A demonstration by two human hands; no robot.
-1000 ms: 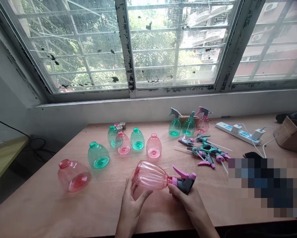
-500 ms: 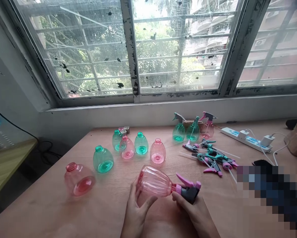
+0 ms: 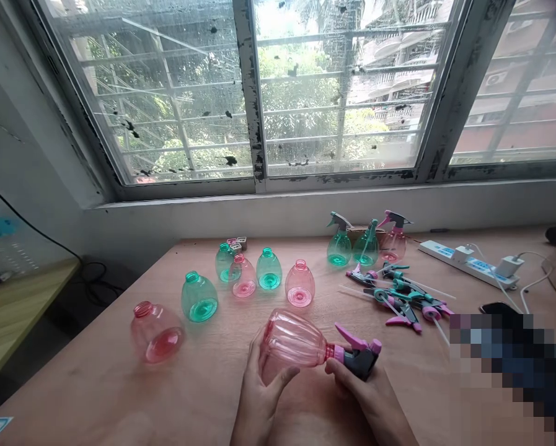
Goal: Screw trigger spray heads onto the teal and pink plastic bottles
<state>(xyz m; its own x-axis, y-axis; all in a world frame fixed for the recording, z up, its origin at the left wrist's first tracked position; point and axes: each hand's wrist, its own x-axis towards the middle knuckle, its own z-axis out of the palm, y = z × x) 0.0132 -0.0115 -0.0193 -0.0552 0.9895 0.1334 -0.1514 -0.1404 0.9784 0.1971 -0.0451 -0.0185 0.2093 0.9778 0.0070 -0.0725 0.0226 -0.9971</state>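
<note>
A clear pink spray bottle (image 3: 296, 339) lies on its side in the air above the table, its neck toward the right. Around its base end wraps my left hand (image 3: 264, 384), thumb underneath. On the neck sits a pink and black trigger sprayer head (image 3: 360, 356), lever uppermost. My right hand (image 3: 359, 390) grips the collar between thumb and fingers; the fingers behind are partly hidden. Beyond the held bottle stand open pink and green bottles without heads, among them a pink bottle (image 3: 300, 284) and a green bottle (image 3: 199, 297).
A pile of loose sprayer heads (image 3: 403, 297) with thin tubes lies to the right. Bottles with heads fitted (image 3: 366, 244) stand by the wall. A white power strip (image 3: 468, 263) with plugs, a black phone-like object (image 3: 501, 308) and a pixelated area are at the right.
The whole view has shifted slightly, so things sit a little further right. Both hands keep their hold on the bottle and sprayer head, with hardly any change in pose.
</note>
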